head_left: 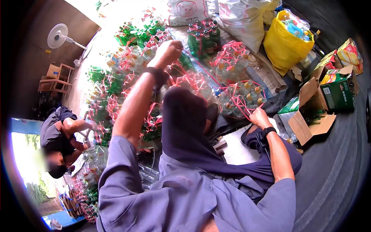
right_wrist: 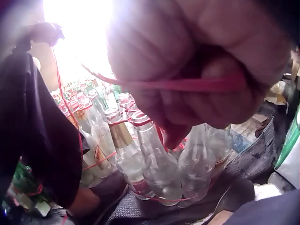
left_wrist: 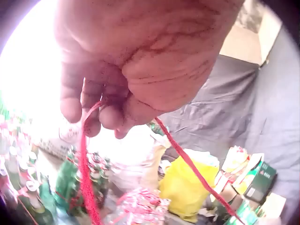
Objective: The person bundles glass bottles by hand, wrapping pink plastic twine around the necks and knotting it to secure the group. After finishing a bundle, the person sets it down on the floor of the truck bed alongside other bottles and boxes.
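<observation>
A red plastic string (head_left: 199,64) runs taut on a slant between my two hands. My left hand (head_left: 168,54), raised ahead of me, grips its upper end; in the left wrist view the string (left_wrist: 86,178) comes out between curled fingers (left_wrist: 111,117). Lower down, near my bent knee, my right hand (head_left: 261,118) holds the other part, and the right wrist view shows the string (right_wrist: 187,84) crossing the curled fingers. Right below that hand stands a bundle of clear glass bottles (right_wrist: 157,164), with red string looped round their necks and lower sides.
Many string-tied bottle bundles, green (head_left: 203,40) and clear (head_left: 230,63), stand ahead and to the left. White sacks (head_left: 245,23), a yellow bag (head_left: 284,48) of bottles and an open carton (head_left: 309,123) are on the right. Another person (head_left: 63,135) bends at far left, near a fan (head_left: 58,36).
</observation>
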`<action>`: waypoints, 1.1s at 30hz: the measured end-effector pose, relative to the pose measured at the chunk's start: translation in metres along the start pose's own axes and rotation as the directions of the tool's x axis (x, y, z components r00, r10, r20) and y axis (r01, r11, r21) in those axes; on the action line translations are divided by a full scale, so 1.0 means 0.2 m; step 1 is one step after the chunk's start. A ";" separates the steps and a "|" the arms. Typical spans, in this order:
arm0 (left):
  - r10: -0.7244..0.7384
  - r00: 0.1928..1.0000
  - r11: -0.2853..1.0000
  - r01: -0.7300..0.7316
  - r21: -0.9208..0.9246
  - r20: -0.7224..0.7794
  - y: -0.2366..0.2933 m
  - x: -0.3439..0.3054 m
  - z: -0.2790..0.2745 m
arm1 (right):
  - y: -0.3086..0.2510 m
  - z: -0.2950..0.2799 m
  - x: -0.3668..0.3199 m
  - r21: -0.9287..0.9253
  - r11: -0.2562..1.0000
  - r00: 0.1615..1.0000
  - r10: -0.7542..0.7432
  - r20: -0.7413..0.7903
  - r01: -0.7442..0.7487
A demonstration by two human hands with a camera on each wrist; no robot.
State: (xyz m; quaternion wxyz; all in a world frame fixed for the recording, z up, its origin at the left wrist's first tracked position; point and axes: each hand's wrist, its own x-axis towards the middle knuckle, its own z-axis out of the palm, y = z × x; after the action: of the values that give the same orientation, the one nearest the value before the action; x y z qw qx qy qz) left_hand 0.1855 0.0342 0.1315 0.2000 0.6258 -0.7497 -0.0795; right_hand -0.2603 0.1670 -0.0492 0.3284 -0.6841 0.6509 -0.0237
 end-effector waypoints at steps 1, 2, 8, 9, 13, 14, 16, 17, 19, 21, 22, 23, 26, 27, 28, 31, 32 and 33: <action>0.043 0.999 0.996 -0.043 -0.074 0.007 -0.07 0.00 -0.06 | 0.00 0.01 0.00 -0.011 1.000 1.000 -0.006 -0.002 0.006; -0.047 0.997 0.991 0.054 -0.120 0.060 -0.11 -0.01 -0.10 | -0.01 0.00 0.00 -0.010 1.000 1.000 -0.012 0.000 0.012; -0.261 0.938 0.804 0.343 -0.486 0.230 -0.04 -0.06 -0.16 | -0.06 -0.03 -0.04 -0.021 1.000 1.000 -0.014 0.012 0.014; -0.261 0.938 0.802 0.343 -0.489 0.230 -0.01 -0.05 -0.14 | -0.06 -0.03 -0.04 -0.024 0.999 1.000 -0.027 0.006 0.027; 0.051 0.986 0.638 0.091 -0.765 0.159 0.21 0.00 -0.17 | -0.07 -0.03 -0.03 -0.037 0.998 0.999 -0.044 0.006 0.044; 0.106 0.985 0.569 0.054 -0.820 0.138 0.27 0.01 -0.15 | -0.07 -0.03 -0.03 -0.041 0.998 0.999 -0.042 0.013 0.043; 0.251 0.963 0.473 -0.033 -0.880 0.099 0.38 0.03 -0.12 | -0.08 -0.05 -0.05 -0.035 0.999 1.000 -0.014 0.012 0.014; 0.204 0.966 0.519 0.028 -0.854 0.156 0.50 0.00 -0.13 | -0.07 -0.05 -0.04 -0.039 0.999 1.000 -0.011 0.011 0.011; 0.200 0.943 0.530 0.124 -0.839 0.266 0.68 -0.09 -0.07 | -0.06 -0.05 -0.04 -0.053 0.999 1.000 -0.011 0.019 0.012; 0.313 0.888 0.596 0.091 -0.798 0.335 0.83 -0.23 0.08 | -0.03 -0.04 -0.03 -0.063 0.998 0.999 -0.013 0.029 0.015; 0.361 0.822 0.641 0.124 -0.758 0.440 0.93 -0.33 0.12 | -0.01 -0.02 -0.01 -0.086 0.995 0.999 -0.039 0.021 0.041; 0.399 0.742 0.687 0.148 -0.712 0.539 1.04 -0.43 0.15 | 0.01 -0.01 -0.01 -0.109 0.992 0.998 -0.067 0.012 0.068; 0.736 0.506 0.646 -0.327 -0.690 0.449 1.20 -0.72 0.42 | 0.00 -0.01 -0.01 -0.144 0.988 0.998 -0.048 0.041 0.054; 0.747 0.443 0.612 -0.168 -0.773 0.495 1.27 -0.81 0.41 | 0.00 0.00 0.00 -0.164 0.986 0.999 -0.029 0.034 0.034; 0.731 0.405 0.650 -0.169 -0.741 0.549 1.30 -0.88 0.41 | -0.01 -0.02 -0.02 -0.171 0.984 0.999 -0.035 0.032 0.040; 0.816 0.348 0.576 -0.565 -0.591 0.462 1.26 -1.03 0.58 | -0.01 -0.01 -0.04 -0.161 0.985 0.998 -0.053 0.027 0.057; 0.758 0.316 0.643 -0.508 -0.573 0.571 1.26 -1.02 0.56 | -0.04 -0.04 -0.06 -0.163 0.985 0.998 -0.057 0.027 0.060; 0.687 0.279 0.710 -0.452 -0.540 0.671 1.25 -1.00 0.54 | -0.04 -0.03 -0.06 -0.161 0.984 0.997 -0.076 0.000 0.075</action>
State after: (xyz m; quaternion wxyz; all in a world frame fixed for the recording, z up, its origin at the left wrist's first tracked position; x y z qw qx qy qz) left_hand -0.0567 0.2642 0.0864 -0.0967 0.1617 -0.9043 -0.3832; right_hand -0.2580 0.1746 -0.0374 0.2689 -0.7326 0.6251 0.0145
